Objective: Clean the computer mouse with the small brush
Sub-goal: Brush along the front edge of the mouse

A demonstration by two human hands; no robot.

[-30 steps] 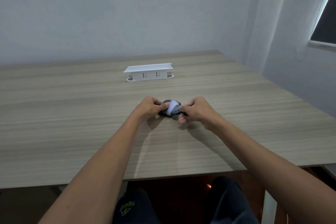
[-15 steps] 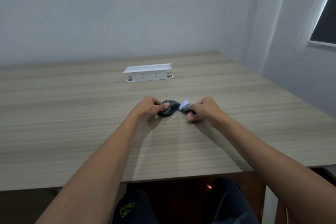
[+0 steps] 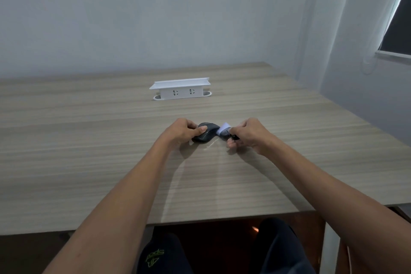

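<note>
Near the middle of the frame, on the wooden table [image 3: 89, 140], the left hand [image 3: 181, 132] curls around the left side of a dark computer mouse [image 3: 205, 132], thumb lying on its top, pinning it to the tabletop. Just to its right, the right hand [image 3: 250, 134] pinches a small brush [image 3: 224, 132] in bent fingers, its pale bristle end touching the mouse's right edge. Farther up the frame, well apart from both hands, a white power strip [image 3: 181, 91] stands on the table.
</note>
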